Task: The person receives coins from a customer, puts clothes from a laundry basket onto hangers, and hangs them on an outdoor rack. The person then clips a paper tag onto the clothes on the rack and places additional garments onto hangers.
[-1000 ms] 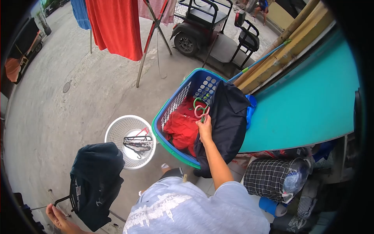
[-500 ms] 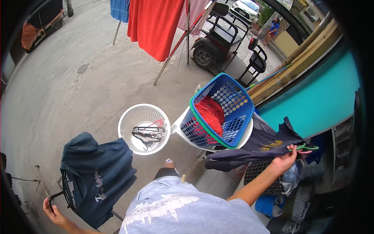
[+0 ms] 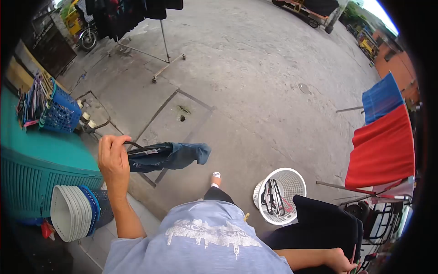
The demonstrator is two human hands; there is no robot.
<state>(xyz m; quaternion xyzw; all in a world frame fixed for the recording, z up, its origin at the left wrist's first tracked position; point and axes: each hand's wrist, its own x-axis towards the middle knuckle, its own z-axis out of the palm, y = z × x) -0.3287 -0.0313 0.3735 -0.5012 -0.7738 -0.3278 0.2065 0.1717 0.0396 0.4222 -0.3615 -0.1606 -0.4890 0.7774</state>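
Raised at the left, my left hand (image 3: 113,160) is closed around a black clothes hanger (image 3: 136,146). A dark blue-green shirt (image 3: 182,156) hangs from it, seen nearly edge-on. My right hand (image 3: 338,261) is low at the lower right, fingers closed on a clothes hanger whose green part (image 3: 358,267) only just shows. A dark garment (image 3: 317,224) spreads out beside that hand, partly covering the side of a white laundry basket (image 3: 299,177). Inside the basket lie several black hangers (image 3: 273,200) and a reddish one.
A wheeled clothes rack (image 3: 165,45) with dark clothes stands ahead left. On a teal cabinet (image 3: 68,153) sits a blue basket (image 3: 64,109) full of hangers, with stacked white baskets (image 3: 70,212) below. Red cloth (image 3: 383,148) and blue cloth (image 3: 383,98) hang at right.
The view has swung left, taking the blue laundry basket with red clothes out of sight. My left hand has risen with the shirt; the right has dropped low, still gripping its hanger.
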